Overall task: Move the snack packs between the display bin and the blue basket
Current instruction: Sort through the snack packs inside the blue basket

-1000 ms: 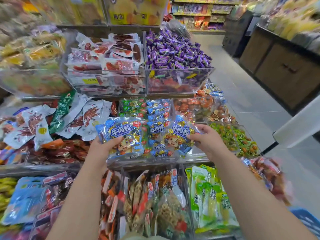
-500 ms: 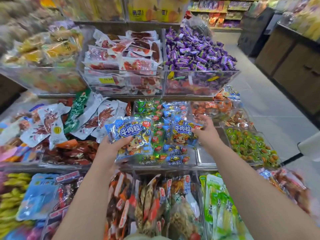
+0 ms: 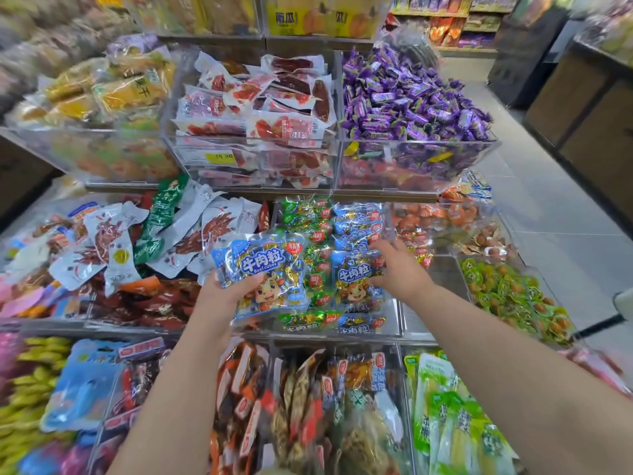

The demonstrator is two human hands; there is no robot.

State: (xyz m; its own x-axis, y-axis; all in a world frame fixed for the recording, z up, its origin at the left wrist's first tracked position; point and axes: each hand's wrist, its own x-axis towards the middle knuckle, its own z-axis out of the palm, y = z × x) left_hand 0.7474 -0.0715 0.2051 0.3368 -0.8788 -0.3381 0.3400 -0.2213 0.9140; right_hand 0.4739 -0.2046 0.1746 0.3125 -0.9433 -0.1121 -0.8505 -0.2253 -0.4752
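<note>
A clear display bin (image 3: 394, 323) in the middle row holds green and blue beef-cube snack packs. My left hand (image 3: 219, 303) grips one blue pack (image 3: 267, 272) by its lower left corner and holds it just over the bin's left side. My right hand (image 3: 399, 269) pinches the right edge of a second blue pack (image 3: 354, 281), which lies flat on the packs in the bin. The blue basket is out of view.
Clear bins surround it: white and green pouches (image 3: 113, 241) on the left, orange sweets (image 3: 431, 221) and green sweets (image 3: 507, 293) on the right, purple candies (image 3: 407, 97) and red sausage packs (image 3: 260, 108) above. Lower bins of packets sit below my arms. A tiled aisle (image 3: 548, 214) runs on the right.
My right hand has carried its blue pack forward and down onto the packs in the bin. My left hand keeps its pack in about the same place. The basket corner has left the view.
</note>
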